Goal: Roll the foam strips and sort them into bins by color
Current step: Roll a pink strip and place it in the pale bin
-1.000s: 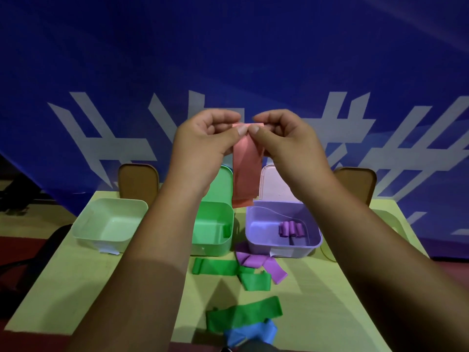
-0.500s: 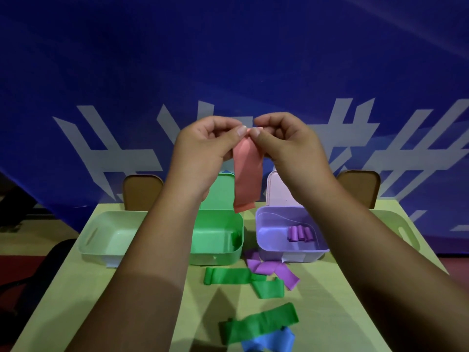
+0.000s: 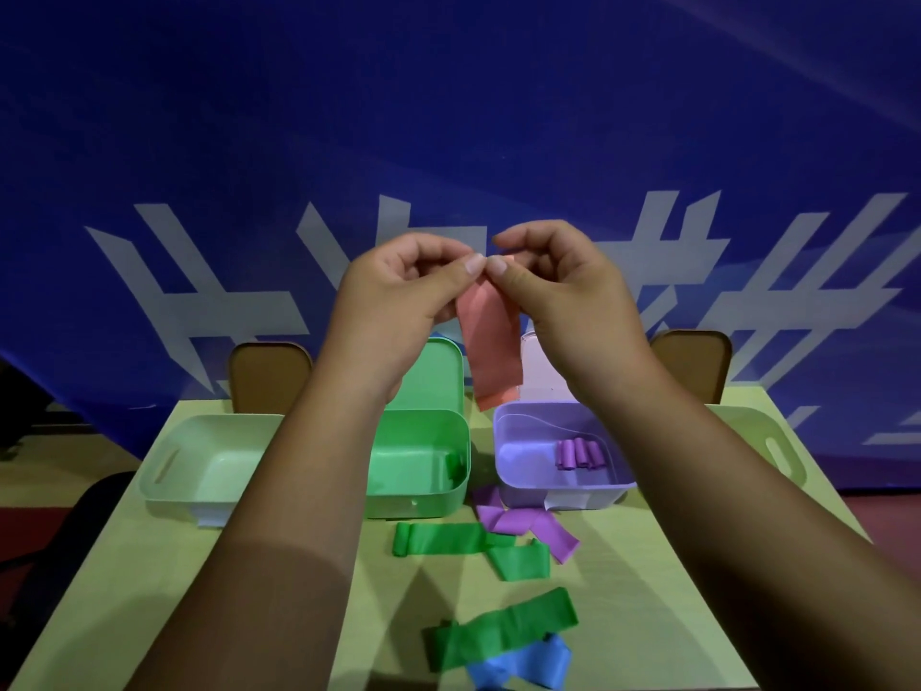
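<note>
The person holds a salmon-pink foam strip point(image 3: 491, 341) up in the air. The left hand point(image 3: 398, 291) and right hand point(image 3: 563, 291) each pinch its top edge between thumb and forefinger, the other fingers curled in. The strip hangs loose, over the gap between the green bin point(image 3: 423, 506) and the purple bin point(image 3: 563, 491). I see no finished coil in it, so I judge the rolling has barely begun.

A few purple rolls point(image 3: 580, 453) lie in the purple bin, and what looks like one green roll point(image 3: 454, 468) sits in the green bin. Plenty remains: green strips point(image 3: 448, 538), purple strips point(image 3: 523, 523) and a blue strip point(image 3: 523, 665) lie unrolled on the table point(image 3: 648, 591). I'd call it under halfway.
</note>
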Demonstrator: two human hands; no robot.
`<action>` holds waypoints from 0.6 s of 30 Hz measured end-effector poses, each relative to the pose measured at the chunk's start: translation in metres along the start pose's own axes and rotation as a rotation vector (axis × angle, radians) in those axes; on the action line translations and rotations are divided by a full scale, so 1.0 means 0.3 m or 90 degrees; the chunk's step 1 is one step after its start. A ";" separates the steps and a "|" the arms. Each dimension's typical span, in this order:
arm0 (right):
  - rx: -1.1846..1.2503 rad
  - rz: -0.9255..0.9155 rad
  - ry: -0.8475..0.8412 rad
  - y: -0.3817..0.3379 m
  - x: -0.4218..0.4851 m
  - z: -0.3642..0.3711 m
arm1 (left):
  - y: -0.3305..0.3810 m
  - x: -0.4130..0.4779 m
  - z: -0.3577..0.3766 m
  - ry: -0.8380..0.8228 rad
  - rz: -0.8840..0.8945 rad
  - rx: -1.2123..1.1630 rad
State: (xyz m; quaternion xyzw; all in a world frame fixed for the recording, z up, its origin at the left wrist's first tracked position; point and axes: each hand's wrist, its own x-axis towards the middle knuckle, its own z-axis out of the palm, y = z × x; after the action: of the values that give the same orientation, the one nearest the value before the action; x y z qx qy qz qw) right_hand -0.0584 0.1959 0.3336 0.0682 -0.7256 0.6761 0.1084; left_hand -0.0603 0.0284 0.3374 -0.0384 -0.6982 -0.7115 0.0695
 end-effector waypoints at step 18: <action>0.012 0.013 0.041 0.026 -0.055 -0.044 | -0.023 -0.032 0.047 0.007 -0.016 -0.035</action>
State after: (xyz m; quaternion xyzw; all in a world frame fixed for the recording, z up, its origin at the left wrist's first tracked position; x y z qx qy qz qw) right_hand -0.0436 0.2090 0.3229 0.0400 -0.7157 0.6861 0.1244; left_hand -0.0524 0.0430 0.3295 -0.0273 -0.6786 -0.7313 0.0632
